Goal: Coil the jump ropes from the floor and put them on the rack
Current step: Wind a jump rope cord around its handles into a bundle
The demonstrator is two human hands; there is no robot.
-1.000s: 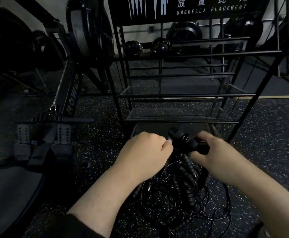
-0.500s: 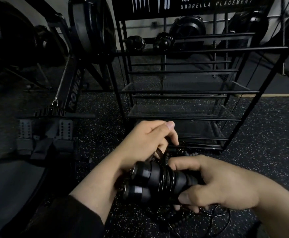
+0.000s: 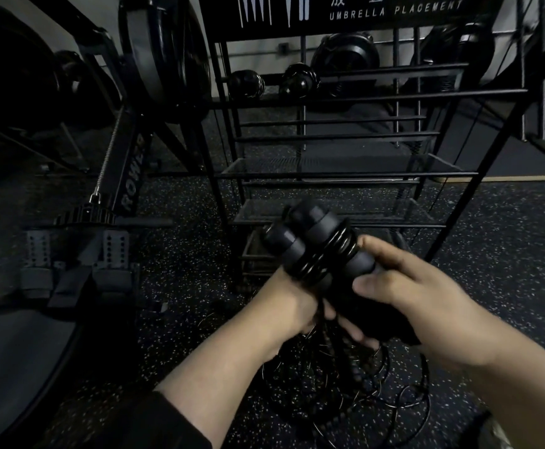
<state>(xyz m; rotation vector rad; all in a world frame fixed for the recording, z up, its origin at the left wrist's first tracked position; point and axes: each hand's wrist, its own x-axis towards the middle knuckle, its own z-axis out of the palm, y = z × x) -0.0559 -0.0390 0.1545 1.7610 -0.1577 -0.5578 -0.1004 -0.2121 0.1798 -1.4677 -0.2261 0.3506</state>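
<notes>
Head view. Dim gym room, dark rubber floor (image 3: 507, 254) with pale flecks. Black wire rack (image 3: 345, 176) stands ahead, several mesh shelves, a sign (image 3: 361, 11) on top reading "UMBRELLA PLACEMENT". Two dark ball-shaped objects (image 3: 271, 84) sit on an upper shelf; what they are cannot be told. Rowing machine (image 3: 128, 176) to the left of the rack, footplates toward the camera.

Jump rope handles (image 3: 310, 244): two black handles side by side, tilted up and to the left, with several turns of black cord wound round their middle. They are held in front of the rack's lower shelves, above the floor.

Right hand (image 3: 403, 296): fingers and thumb curled round the lower end of the handles, gripping them.

Left hand (image 3: 293, 306): just below the handles, fingers curled round cord that hangs from the bundle; fingertips partly hidden behind the cord.

Tangle of ropes (image 3: 345, 393): loose heap of black beaded and thin cords on the floor directly under both hands, in front of the rack. How many ropes it holds cannot be told.
</notes>
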